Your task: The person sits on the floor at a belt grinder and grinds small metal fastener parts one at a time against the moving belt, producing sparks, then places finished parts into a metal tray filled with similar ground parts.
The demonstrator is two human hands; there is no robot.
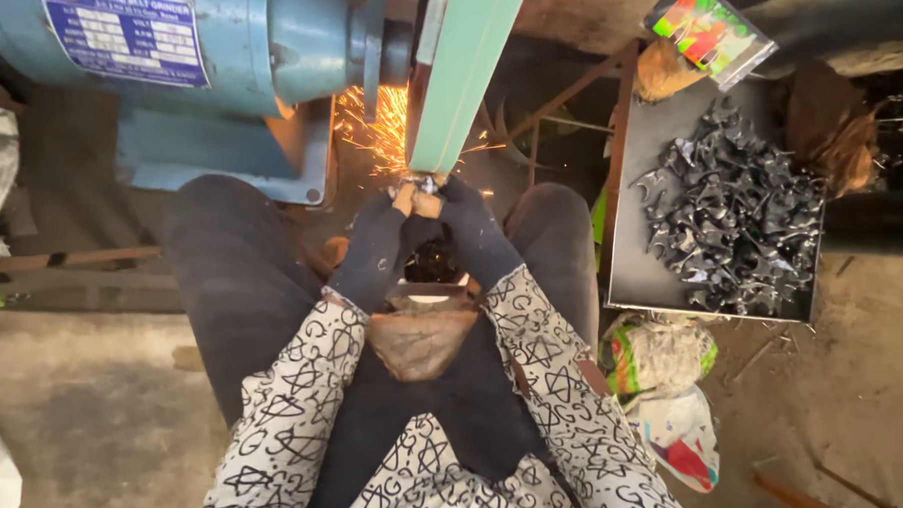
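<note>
Both my hands wear dark gloves with worn fingertips. My left hand [371, 252] and my right hand [476, 233] pinch a small metal piece [424, 185] between them, pressed against the lower end of a green grinding belt [465, 63]. Orange sparks [377, 126] fly off to the left, toward the blue motor [214, 52]. My knees flank the hands, and a worn brown pad [420, 340] lies on my lap below them.
A dark metal tray [632, 268] on my right holds a heap of several small dark metal forgings [735, 214]. A colourful packet [709, 30] lies above it. Crumpled bags [667, 397] sit on the dirt floor by my right leg.
</note>
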